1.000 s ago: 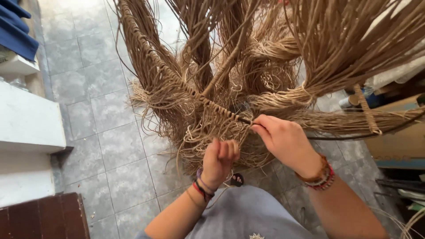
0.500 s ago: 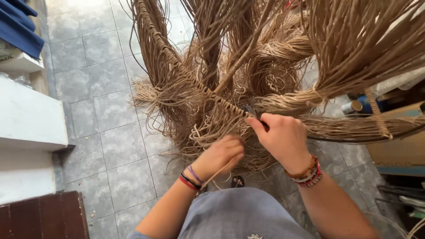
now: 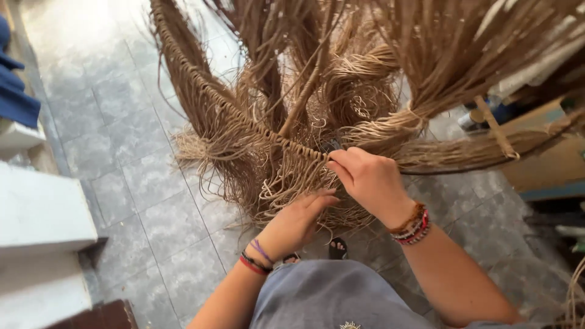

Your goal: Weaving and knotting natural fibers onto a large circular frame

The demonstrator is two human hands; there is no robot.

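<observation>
A big round frame wrapped in knotted tan fibre cords fills the upper view, long loose strands hanging from it. My right hand pinches the dark bare hoop where the row of knots ends. Just below, my left hand reaches into the hanging strands, fingers curled around a few of them. Both wrists wear coloured bracelets. My grey-clothed lap lies under the hands.
Grey tiled floor lies below. White steps and blue cloth stand at the left, a dark wooden piece at bottom left. Cardboard boxes and clutter sit at the right. More fibre bundles hang upper right.
My left hand went from a raised fist below the knots to reaching up into the loose strands. The right hand stayed on the hoop. The camera shifted slightly down and right.
</observation>
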